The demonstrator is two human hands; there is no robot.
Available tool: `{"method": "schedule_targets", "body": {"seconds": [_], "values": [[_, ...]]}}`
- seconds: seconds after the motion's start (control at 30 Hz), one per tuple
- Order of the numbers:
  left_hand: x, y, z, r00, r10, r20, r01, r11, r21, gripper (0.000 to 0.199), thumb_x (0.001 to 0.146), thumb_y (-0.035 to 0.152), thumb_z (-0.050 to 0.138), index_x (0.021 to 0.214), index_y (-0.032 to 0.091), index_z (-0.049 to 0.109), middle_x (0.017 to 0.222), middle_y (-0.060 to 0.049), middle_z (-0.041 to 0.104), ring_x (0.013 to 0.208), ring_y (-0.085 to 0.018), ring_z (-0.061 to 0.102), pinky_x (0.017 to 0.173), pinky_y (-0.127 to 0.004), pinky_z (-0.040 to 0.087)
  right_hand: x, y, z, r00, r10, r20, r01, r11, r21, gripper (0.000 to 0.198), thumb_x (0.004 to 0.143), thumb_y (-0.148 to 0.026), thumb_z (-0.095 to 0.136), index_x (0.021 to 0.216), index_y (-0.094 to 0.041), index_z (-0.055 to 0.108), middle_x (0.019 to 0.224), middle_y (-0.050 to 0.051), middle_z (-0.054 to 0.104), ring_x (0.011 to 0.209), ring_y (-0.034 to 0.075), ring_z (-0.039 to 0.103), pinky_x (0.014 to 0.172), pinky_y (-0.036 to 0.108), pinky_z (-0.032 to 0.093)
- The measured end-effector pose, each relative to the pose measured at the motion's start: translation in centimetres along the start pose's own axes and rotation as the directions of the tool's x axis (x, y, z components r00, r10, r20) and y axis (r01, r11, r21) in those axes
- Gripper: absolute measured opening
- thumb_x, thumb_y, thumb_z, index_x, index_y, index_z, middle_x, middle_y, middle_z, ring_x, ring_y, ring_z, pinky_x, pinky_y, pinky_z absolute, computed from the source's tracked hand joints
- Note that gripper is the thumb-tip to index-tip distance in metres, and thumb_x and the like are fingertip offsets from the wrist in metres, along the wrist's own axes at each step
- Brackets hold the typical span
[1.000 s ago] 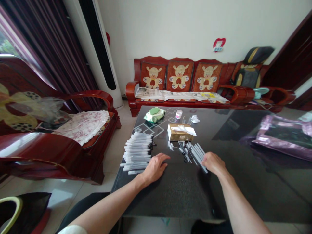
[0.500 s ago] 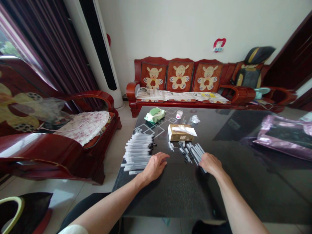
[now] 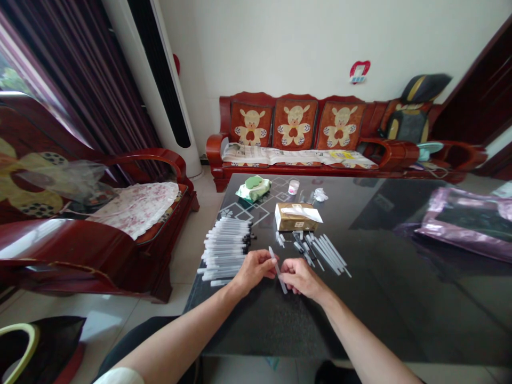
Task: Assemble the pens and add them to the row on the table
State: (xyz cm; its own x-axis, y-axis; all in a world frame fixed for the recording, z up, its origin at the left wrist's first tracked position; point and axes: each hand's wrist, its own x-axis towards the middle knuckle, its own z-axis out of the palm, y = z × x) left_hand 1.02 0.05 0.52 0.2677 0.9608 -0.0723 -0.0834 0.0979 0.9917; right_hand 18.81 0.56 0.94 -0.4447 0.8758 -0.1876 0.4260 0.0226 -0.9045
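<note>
Between my hands is a translucent white pen barrel, tilted over the dark tabletop. My left hand pinches it near its upper part. The fingers of my right hand are closed on its lower part. Left of my left hand lies a big row of assembled-looking white pens, several with black ends facing right. Loose pen barrels lie side by side beyond my right hand, next to small black and grey pen parts. A few short clear pieces lie by the tissue box.
On the glossy black table stand a gold tissue box, a green wipes pack, a small white jar and crumpled tissue. A pink-purple plastic bag lies at right. A wooden armchair flanks the left.
My right hand has moved left from the loose barrels to the middle, bringing one pen barrel. My left hand now grips it too, where before it rested beside the pen row.
</note>
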Motion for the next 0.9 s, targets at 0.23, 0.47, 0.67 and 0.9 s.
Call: {"method": "schedule_targets", "body": {"seconds": [0.23,0.47,0.67,0.9], "values": [[0.3,0.1,-0.6,0.998,0.062,-0.029,-0.06,0.997,0.041,0.032,0.077,0.039,0.062,0.089,0.01,0.061,0.071,-0.006,0.064,0.058,-0.012,0.06,0.055,-0.025,0.052,0.0,0.2,0.1,0.996,-0.029,0.086,0.035,0.997,-0.067,0.019,0.076,-0.032,0.056,0.073,-0.014,0.062,0.051,-0.002,0.056,0.037,0.007,0.047,0.034,0.016,0.034],[0.4,0.0,-1.0,0.988,0.133,-0.081,-0.129,0.99,0.054,0.056,0.073,0.031,0.065,0.124,0.019,0.047,0.083,-0.004,0.064,0.064,-0.014,0.063,0.054,-0.025,0.053,0.0,0.1,0.8,0.993,-0.013,0.119,0.02,0.998,-0.06,0.021,0.078,-0.033,0.054,0.069,-0.014,0.059,0.05,-0.002,0.056,0.036,0.007,0.047,0.034,0.015,0.033],[0.5,0.3,-0.8,0.981,0.157,-0.117,-0.148,0.985,0.085,0.039,0.081,0.04,0.055,0.111,0.015,0.055,0.075,-0.004,0.064,0.062,-0.015,0.063,0.049,-0.023,0.051,0.1,0.7,1.6,0.99,0.031,0.139,-0.034,0.999,0.022,0.022,0.077,-0.035,0.055,0.071,-0.014,0.057,0.05,-0.003,0.056,0.035,0.006,0.046,0.032,0.015,0.032],[0.6,-0.3,-0.8,0.986,0.114,-0.125,-0.109,0.993,0.047,0.033,0.078,0.044,0.058,0.092,0.014,0.057,0.071,-0.004,0.064,0.059,-0.015,0.062,0.045,-0.021,0.049,0.5,1.5,2.0,0.991,0.053,0.122,-0.056,0.998,0.022,0.021,0.074,-0.035,0.057,0.071,-0.014,0.057,0.048,-0.004,0.055,0.034,0.006,0.046,0.032,0.015,0.031]]}}
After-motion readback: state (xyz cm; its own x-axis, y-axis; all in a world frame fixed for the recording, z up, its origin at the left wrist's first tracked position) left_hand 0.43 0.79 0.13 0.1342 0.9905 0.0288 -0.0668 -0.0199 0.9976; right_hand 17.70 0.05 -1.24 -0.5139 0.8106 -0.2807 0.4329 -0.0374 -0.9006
